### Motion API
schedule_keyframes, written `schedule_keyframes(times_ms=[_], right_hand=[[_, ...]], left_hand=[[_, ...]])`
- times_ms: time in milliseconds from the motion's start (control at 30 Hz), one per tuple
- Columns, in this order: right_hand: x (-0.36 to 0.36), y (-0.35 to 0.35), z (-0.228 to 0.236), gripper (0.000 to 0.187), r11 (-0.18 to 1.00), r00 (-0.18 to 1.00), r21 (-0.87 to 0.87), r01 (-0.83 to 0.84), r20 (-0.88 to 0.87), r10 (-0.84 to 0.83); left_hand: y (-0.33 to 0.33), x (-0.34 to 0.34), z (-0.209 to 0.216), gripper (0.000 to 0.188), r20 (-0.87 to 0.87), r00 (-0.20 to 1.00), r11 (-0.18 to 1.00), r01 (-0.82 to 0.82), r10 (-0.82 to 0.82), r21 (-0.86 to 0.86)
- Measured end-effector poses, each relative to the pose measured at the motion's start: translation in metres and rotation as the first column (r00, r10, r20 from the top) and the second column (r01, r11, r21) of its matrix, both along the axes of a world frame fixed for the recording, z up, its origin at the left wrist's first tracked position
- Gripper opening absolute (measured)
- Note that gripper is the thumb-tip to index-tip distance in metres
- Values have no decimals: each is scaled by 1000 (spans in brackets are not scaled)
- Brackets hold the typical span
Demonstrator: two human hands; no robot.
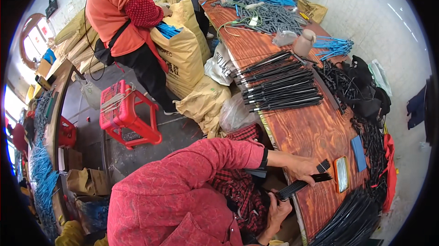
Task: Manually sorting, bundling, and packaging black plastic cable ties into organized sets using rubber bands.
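Observation:
My left hand point(302, 168) reaches over the table's near edge, fingers closed round a bundle of thin black rods point(292, 190). Ends of the rods fan out beyond the fingers, above the wood. Lower down, my right hand point(279, 210) grips the other end of this bundle just off the edge. Beside the rod ends lies an orange-rimmed tin point(336, 175) with fine silvery pieces inside. A flat blue block point(359, 153) rests further right. My red patterned sleeve hides part of the lap, where checked cloth point(240, 195) shows.
The reddish wooden table point(302, 136) carries stacked black rods point(283, 84), grey rods point(279, 15) and blue rods point(333, 47). More black rods point(350, 221) fill its near right corner. A person in orange point(121, 22) stands by a tall sack point(183, 58). A red stool point(125, 113) stands left.

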State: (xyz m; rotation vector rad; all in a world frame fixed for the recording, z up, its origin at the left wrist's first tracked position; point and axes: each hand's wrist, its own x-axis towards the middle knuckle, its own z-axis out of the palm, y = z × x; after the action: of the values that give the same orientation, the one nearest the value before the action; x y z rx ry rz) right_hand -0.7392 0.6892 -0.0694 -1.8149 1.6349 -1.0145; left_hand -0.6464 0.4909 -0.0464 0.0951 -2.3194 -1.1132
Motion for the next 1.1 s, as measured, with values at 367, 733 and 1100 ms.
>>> schedule_keyframes(times_ms=[367,733,1100], right_hand=[[4,6,-4,12,995,994,-96,15,-108,-25],[-17,9,19,20,991,958,62,122,-268,-101],[-3,42,227,6,761,987,-634,-134,-157,43]], left_hand=[[-7,-9,-6,31,-195,981,993,-24,1,-118],[-2,11,3,29,31,985,984,-171,172,-44],[0,2,15,28,234,972,980,-53,7,192]])
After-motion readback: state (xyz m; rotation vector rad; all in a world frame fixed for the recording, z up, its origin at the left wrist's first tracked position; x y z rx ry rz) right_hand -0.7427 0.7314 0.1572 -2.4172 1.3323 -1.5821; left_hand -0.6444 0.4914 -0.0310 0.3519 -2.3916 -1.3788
